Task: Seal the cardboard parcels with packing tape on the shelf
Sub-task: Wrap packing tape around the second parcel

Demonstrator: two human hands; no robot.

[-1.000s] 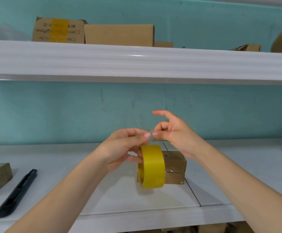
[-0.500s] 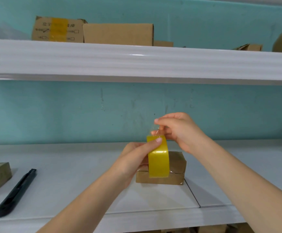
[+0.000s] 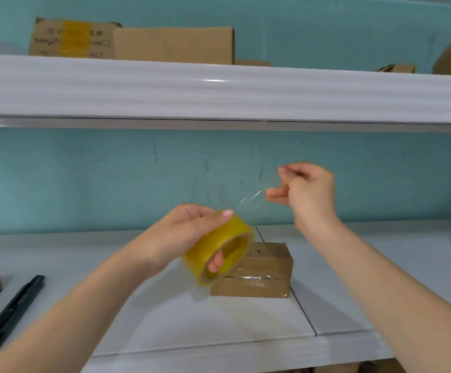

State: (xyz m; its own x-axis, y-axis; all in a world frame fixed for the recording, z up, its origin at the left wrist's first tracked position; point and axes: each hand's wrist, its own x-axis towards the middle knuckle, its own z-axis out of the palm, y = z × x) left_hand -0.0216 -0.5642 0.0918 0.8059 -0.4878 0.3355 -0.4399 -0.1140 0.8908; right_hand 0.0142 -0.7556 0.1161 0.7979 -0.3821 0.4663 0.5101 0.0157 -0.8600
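Drawing tape: left hand [image 3: 181, 238] clamped on roll [image 3: 219, 247], right hand [image 3: 303, 193] pinching the clear strip [image 3: 251, 200]. Next, probably: lay strip across parcel [image 3: 262, 267], press flat.

One view only, a wide-angle head camera. It faced a teal wall [image 3: 84, 179] straight on, pitched slightly downward, close to the lower shelf [image 3: 165, 319], whose front edge ran along the bottom of frame. The upper shelf [image 3: 219, 95] crossed at about eye level, its top barely seen. Both forearms entered from the bottom corners.
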